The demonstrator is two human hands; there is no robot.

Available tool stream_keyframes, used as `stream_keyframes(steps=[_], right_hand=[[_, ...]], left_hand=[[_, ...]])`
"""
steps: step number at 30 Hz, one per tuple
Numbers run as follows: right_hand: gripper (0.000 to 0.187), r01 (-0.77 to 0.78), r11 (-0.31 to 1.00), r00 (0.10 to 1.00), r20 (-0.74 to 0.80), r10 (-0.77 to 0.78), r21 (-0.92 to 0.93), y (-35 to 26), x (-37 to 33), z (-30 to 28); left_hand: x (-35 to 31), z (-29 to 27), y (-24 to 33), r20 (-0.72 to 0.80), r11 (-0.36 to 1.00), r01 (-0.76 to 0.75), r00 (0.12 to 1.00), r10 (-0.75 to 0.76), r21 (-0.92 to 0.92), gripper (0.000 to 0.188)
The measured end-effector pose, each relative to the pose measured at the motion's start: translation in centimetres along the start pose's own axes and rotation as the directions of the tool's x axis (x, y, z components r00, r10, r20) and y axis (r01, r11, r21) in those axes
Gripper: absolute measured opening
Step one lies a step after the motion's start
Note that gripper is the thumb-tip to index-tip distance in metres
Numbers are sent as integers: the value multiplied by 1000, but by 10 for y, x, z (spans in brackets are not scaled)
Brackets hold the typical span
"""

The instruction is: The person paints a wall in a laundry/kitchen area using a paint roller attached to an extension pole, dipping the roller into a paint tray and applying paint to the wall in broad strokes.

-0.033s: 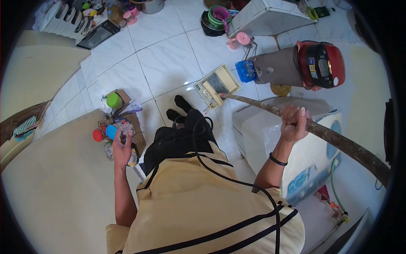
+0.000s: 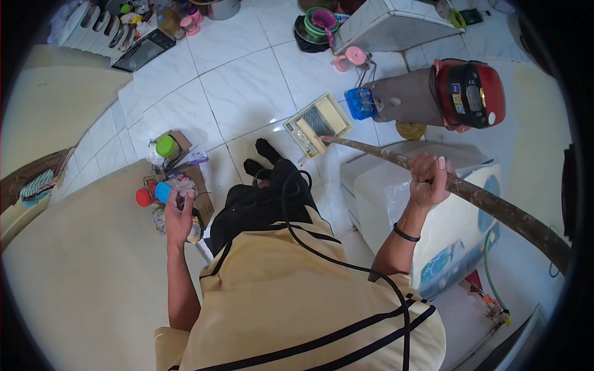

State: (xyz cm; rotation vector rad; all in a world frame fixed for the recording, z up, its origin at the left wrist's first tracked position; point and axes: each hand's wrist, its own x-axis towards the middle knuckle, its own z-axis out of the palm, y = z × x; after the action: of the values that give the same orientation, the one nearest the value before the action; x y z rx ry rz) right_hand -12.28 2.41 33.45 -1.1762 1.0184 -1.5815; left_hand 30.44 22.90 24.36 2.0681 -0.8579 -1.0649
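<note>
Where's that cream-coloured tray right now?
In the head view, the cream-coloured tray is on the tiled floor, right of the black-socked feet and left of the blue container, at the pole's far end.

The pole [image 2: 495, 203] you grip looks wooden, its brown surface rough and blotchy. Your tray [image 2: 338, 111] appears to be smooth cream plastic. Around you, the floor tiles [image 2: 247, 80] shine glossily, and the cooker's red lid [image 2: 493, 93] looks like polished plastic. Your shirt [image 2: 278, 272] is matt cloth.

Right grip [image 2: 431, 180] fist-like, left grip [image 2: 180, 215] apparently half-curled, forearms [image 2: 184, 284] well apart.
</note>
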Motion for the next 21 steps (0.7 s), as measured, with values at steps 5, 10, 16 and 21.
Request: stream_keyframes(steps=[5, 10, 16, 21], right_hand=[[35, 0, 1000, 999, 49, 0, -1, 6, -5, -1], [35, 12, 1000, 994, 108, -12, 7, 13, -5, 0], [37, -15, 996, 986, 164, 1, 85, 21, -1, 5], [33, -104, 993, 938, 326, 117, -58, 24, 4, 8]], left_hand=[[3, 3, 7, 13, 1000, -2, 1000, 2, 29, 32], [7, 8, 9, 32, 999, -8, 999, 9, -32, 34], [6, 8, 7, 34, 1000, -21, 999, 22, -8, 36], [4, 7, 9, 26, 999, -44, 999, 45, -18, 35]])
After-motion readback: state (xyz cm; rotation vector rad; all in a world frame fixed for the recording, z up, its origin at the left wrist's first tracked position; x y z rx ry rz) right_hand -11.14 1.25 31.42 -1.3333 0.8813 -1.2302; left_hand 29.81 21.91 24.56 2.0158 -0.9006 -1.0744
